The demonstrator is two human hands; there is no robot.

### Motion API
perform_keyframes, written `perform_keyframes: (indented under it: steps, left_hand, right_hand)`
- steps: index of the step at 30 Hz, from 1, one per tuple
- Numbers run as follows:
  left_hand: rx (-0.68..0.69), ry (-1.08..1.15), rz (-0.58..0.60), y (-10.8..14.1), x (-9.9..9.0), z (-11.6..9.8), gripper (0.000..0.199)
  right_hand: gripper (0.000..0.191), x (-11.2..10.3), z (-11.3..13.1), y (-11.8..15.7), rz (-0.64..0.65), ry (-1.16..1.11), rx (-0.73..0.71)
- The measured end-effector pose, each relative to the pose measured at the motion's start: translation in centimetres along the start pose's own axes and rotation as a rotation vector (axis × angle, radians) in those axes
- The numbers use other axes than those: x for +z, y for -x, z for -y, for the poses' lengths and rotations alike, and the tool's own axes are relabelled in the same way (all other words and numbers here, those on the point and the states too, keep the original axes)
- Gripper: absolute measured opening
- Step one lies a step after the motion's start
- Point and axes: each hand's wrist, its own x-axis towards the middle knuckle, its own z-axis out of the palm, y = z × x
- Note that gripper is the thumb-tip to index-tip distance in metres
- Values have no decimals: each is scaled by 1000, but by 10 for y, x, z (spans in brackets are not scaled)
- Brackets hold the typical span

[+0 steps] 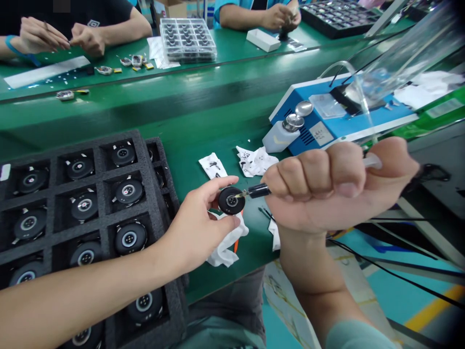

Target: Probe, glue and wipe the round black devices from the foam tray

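Syringe (258, 191) held at the face of a round black case (231, 201)

We have the case up in front of us, above the green bench (203, 106), between the thumb and forefinger of our left hand (198, 223). Those two digits are spread only as far as the case is wide, and they grip it by the edge. Its face is turned up toward us, showing a pale ring with small metal dots inside.

Our right hand (321, 186) is curled in a fist around the syringe, with its dark front end and needle sticking out toward the left. The needle tip sits over the pale ring; we cannot tell whether it touches. A clear tube (365, 109) runs from the blue box (308, 92) down to the top of that fist, near the thumb.

On our left lies a dark foam tray (154, 203), its compartments holding more round black cases (131, 237), each with a ringed face showing. Our left forearm crosses over it. A crumpled white cloth (227, 247) lies below our left hand. Just beyond the case we see a speckled white wipe (257, 162), and next to the blue box stands a white bottle (281, 135) with its metal lid raised.

Across the bench, a co-worker in a dark top has both hands (87, 39) close together at small work, and a clear compartment box (189, 41) stands near them.
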Motion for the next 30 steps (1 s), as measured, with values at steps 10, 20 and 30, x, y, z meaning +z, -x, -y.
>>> perform_keyframes:
  steps: [10, 20, 30]
  left_hand:
    - [-16, 2, 13, 0, 1, -1, 69]
    - [-25, -6, 7, 0, 2, -4, 69]
    - [-28, -9, 0, 0, 1, -5, 67]
  right_hand:
    - [55, -25, -12, -8, 222, -132, -59]
    - [59, -14, -6, 0, 149, -174, 38]
    - [60, -5, -2, 3, 103, -170, 80]
